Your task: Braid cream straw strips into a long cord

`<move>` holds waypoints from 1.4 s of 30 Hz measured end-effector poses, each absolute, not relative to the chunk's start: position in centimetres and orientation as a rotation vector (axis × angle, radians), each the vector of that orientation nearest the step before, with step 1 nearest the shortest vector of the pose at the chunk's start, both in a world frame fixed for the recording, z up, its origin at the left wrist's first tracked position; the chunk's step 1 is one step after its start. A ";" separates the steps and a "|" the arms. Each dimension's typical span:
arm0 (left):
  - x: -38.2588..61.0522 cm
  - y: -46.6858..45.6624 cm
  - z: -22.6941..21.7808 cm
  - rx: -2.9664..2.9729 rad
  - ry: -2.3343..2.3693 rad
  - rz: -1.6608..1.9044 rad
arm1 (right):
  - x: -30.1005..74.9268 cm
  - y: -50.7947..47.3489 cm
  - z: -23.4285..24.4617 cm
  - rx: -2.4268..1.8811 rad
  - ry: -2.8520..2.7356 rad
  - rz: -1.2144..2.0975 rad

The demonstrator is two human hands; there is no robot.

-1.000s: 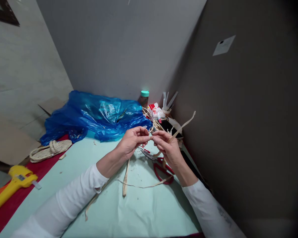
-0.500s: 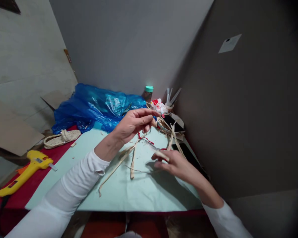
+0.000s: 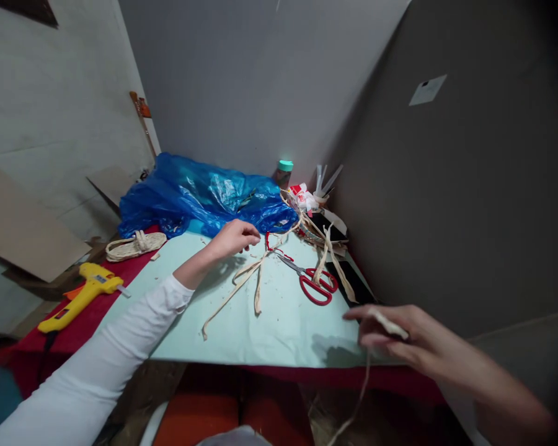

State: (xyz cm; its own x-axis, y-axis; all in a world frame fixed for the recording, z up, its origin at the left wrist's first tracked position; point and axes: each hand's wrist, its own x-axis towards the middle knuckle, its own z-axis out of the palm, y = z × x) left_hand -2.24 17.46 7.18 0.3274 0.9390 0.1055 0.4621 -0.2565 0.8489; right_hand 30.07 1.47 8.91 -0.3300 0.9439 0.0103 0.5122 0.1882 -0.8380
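Observation:
My left hand [image 3: 232, 238] rests low over the pale green sheet [image 3: 260, 322], fingers curled by the upper end of a bundle of tan fibre strips [image 3: 248, 279] that fan out toward me. Whether it grips them is hidden. My right hand [image 3: 400, 337], blurred, is off the table's near right corner, pinching a short pale strip piece [image 3: 389, 323] with a thin strand [image 3: 356, 396] hanging down from it. Red-handled scissors [image 3: 311, 282] lie between the two hands.
A crumpled blue plastic bag [image 3: 204, 195] lies at the back. A teal-capped bottle [image 3: 284, 172], packets and more strips crowd the back right corner. A yellow glue gun [image 3: 81, 294] and a coiled woven piece [image 3: 134, 244] sit on red cloth at left. A dark wall stands close on the right.
My hands parted from working together. The right hand pulled back toward me and to the right with a strip piece; the left hand lowered to the sheet. The view shifted back.

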 end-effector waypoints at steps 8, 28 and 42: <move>-1.0 18.7 1.8 2.001 1.293 0.632 | 24.0 11.0 6.3 -1.190 -1.393 1.520; 1.5 16.9 2.1 1.062 1.017 0.752 | 18.4 15.3 1.0 -1.072 -1.509 1.670; 1.2 17.2 1.5 1.052 1.021 0.823 | 19.5 15.5 1.9 -1.170 -1.565 1.516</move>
